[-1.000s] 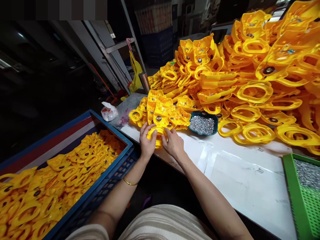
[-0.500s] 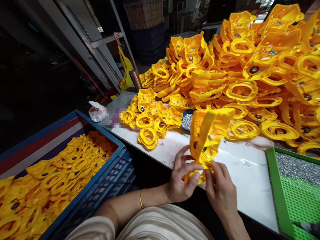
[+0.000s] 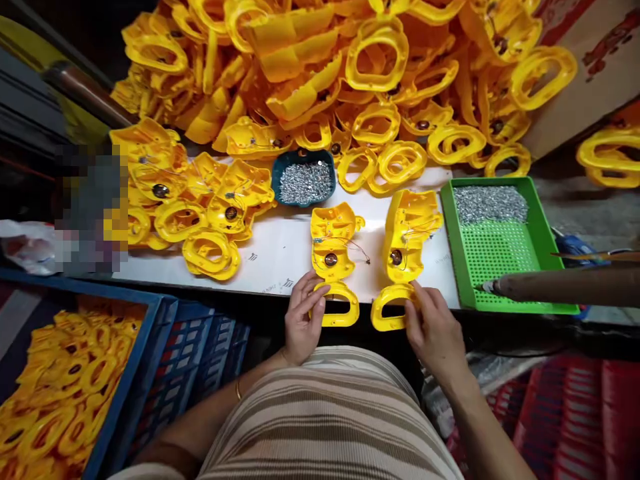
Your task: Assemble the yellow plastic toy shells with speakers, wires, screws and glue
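Observation:
Two yellow plastic shell halves lie side by side at the table's front edge, inner faces up, their oval handles jutting over it. My left hand (image 3: 304, 312) pinches the handle of the left shell half (image 3: 336, 224), which carries a small round dark part and thin wires. One wire sticks out to the right of it. My right hand (image 3: 434, 325) grips the handle of the right shell half (image 3: 406, 223), which also has a round dark part and wiring. A gap separates the two halves.
Behind is a heap of yellow shells (image 3: 300, 73); a smaller pile (image 3: 225, 180) lies left. A teal tray (image 3: 277, 180) and a green basket (image 3: 453, 267) hold small silvery pieces. A dark cylindrical tool (image 3: 565, 288) reaches over the basket. A blue crate (image 3: 127, 360) of shells stands lower left.
The yellow shell pieces, held up together before, are now apart and lowered to the table edge, one in each hand. The view has turned right and downward.

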Tool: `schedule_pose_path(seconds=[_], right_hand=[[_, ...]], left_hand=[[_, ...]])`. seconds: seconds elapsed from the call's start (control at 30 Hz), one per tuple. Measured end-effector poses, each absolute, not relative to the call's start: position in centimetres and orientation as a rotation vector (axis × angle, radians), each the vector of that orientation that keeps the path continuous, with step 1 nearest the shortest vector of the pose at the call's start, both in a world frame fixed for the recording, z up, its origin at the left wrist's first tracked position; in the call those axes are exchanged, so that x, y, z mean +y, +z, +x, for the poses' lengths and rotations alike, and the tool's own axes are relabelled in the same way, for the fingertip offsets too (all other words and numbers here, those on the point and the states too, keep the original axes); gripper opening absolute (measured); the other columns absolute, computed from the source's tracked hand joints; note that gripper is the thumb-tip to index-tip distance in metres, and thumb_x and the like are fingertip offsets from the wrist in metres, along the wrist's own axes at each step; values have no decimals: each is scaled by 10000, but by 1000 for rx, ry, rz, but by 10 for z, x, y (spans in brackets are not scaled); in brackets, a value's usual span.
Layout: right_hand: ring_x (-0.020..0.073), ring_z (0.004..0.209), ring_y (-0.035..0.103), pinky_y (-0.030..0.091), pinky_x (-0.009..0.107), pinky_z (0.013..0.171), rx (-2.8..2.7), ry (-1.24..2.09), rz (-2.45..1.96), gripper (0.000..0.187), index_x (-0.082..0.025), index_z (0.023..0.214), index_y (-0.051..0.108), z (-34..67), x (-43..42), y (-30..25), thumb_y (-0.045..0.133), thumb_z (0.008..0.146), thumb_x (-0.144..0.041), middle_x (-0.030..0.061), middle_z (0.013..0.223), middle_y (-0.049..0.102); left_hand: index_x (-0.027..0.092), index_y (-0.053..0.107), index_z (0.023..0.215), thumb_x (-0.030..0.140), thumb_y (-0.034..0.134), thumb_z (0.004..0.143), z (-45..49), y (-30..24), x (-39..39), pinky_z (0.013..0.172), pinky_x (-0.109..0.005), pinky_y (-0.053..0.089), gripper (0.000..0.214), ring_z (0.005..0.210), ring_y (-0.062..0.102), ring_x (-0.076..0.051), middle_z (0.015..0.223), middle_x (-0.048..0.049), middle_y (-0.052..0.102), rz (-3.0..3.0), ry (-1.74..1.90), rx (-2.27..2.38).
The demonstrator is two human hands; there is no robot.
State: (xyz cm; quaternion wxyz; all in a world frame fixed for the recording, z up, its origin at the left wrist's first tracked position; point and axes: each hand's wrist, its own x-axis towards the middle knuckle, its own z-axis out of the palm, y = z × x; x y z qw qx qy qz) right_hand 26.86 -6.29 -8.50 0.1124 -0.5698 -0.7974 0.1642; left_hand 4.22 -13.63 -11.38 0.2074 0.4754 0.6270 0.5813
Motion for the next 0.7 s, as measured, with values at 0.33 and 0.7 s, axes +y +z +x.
schedule_pose_path(seconds=[0.33, 0.7], right_hand=[[161, 709, 622, 501, 289, 586, -2212, 385, -1773, 437, -204, 1274, 628, 270, -57, -51, 443, 962, -448, 129, 1101, 581], [105, 616, 544, 373, 253, 583, -2205, 517, -1612, 288, -212, 930, 725, 244, -17, -62, 556, 933, -445, 27, 874, 650]], left_hand=[[195, 671, 1130, 265, 585, 921, 37, -106, -126, 993, -393, 501, 236, 1220, 546, -234, 1379, -131, 508, 1734, 1338, 1933], [267, 753, 995, 262, 636, 882, 36, -81, -82, 1051, -473, 369, 163, 1228, 465, -285, 1352, -66, 569, 2030, 1113, 1910]])
